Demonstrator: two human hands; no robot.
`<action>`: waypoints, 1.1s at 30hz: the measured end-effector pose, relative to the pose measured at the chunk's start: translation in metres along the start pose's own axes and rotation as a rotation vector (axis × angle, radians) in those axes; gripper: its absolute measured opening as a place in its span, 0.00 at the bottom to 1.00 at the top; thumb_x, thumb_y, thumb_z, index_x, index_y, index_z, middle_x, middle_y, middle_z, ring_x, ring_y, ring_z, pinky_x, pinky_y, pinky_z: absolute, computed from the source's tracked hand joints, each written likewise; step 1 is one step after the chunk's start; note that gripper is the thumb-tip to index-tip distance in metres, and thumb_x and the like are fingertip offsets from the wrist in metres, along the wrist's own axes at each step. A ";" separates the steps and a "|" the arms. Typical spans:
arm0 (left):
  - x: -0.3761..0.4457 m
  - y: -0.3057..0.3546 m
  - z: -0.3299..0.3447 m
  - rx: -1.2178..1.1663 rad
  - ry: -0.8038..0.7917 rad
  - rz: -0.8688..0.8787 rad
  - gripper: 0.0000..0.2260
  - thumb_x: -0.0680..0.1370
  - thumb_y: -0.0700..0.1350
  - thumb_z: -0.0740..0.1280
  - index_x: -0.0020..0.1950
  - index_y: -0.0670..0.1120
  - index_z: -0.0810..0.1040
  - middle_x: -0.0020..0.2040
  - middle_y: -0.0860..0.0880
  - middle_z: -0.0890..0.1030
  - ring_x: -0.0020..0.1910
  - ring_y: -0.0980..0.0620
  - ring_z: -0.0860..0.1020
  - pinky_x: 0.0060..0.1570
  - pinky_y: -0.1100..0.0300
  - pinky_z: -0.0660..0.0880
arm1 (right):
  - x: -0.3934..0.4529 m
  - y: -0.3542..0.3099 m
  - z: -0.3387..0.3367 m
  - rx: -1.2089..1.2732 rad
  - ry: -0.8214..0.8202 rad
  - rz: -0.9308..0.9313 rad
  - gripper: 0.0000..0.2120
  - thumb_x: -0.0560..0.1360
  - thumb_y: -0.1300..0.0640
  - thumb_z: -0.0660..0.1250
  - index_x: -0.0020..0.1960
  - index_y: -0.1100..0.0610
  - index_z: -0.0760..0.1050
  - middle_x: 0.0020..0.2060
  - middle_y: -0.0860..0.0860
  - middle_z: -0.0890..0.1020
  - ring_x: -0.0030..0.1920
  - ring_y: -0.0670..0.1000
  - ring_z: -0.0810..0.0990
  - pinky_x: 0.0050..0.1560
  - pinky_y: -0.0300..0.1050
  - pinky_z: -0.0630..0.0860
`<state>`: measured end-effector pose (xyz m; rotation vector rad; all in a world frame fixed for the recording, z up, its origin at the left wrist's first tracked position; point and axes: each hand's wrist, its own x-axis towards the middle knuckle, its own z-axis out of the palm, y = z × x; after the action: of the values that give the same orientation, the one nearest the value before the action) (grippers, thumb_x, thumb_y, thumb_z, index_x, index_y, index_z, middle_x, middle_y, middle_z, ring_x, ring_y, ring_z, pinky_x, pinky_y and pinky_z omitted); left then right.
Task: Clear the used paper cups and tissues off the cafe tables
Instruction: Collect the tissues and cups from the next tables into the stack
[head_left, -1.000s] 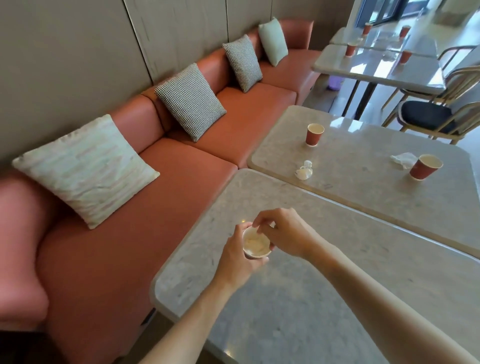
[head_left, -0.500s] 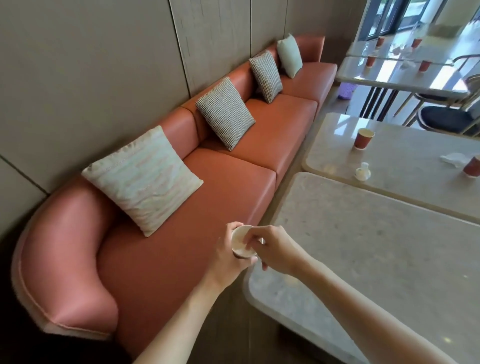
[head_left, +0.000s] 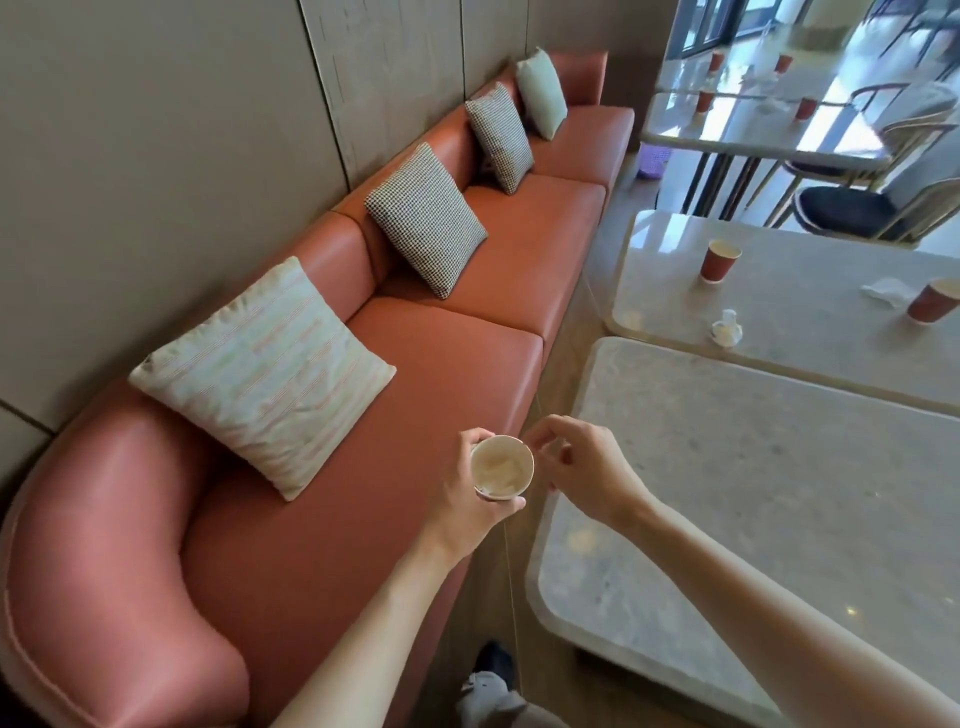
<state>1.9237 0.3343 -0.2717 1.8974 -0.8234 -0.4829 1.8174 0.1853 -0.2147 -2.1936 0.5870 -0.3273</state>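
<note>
Setting: cafe; orange bench (head_left: 467, 364) along wall, stone tables.
Near table (head_left: 753, 493): bare at its left edge.
Left hand (head_left: 470, 501): fingers wrapped around paper cup (head_left: 501, 467) stuffed with tissue, carried off-table over the bench edge.
Right hand (head_left: 582, 467): fingers loosely curled, empty, beside the rim.
Far table (head_left: 805, 312): two cups (head_left: 719, 260), tissues remaining.

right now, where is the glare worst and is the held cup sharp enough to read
Head view: window glare washes out the far tables; wide-angle lens bows the sofa; the cup in the left hand is fairly sharp, with crumpled tissue inside.
</note>
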 end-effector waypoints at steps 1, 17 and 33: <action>0.011 -0.001 0.002 0.005 -0.018 0.008 0.33 0.66 0.41 0.82 0.63 0.54 0.68 0.57 0.56 0.76 0.55 0.60 0.77 0.47 0.74 0.73 | 0.007 0.006 -0.001 -0.018 0.018 -0.008 0.07 0.71 0.63 0.69 0.45 0.52 0.80 0.40 0.45 0.82 0.32 0.46 0.80 0.35 0.38 0.78; 0.172 0.067 0.063 -0.099 -0.221 0.153 0.35 0.64 0.55 0.80 0.67 0.61 0.67 0.59 0.60 0.78 0.56 0.62 0.79 0.54 0.67 0.76 | 0.083 0.096 -0.060 0.021 0.176 0.093 0.38 0.62 0.46 0.80 0.67 0.45 0.68 0.56 0.44 0.73 0.58 0.48 0.71 0.56 0.38 0.70; 0.224 0.136 0.192 -0.104 -0.765 0.254 0.41 0.67 0.67 0.70 0.75 0.54 0.62 0.65 0.50 0.78 0.63 0.55 0.78 0.64 0.54 0.74 | 0.036 0.143 -0.144 0.097 0.754 0.338 0.29 0.62 0.54 0.81 0.59 0.54 0.75 0.49 0.49 0.81 0.47 0.48 0.79 0.45 0.33 0.73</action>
<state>1.9105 0.0122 -0.2308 1.4675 -1.4738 -1.0937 1.7455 -0.0065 -0.2338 -1.7905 1.2950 -0.9870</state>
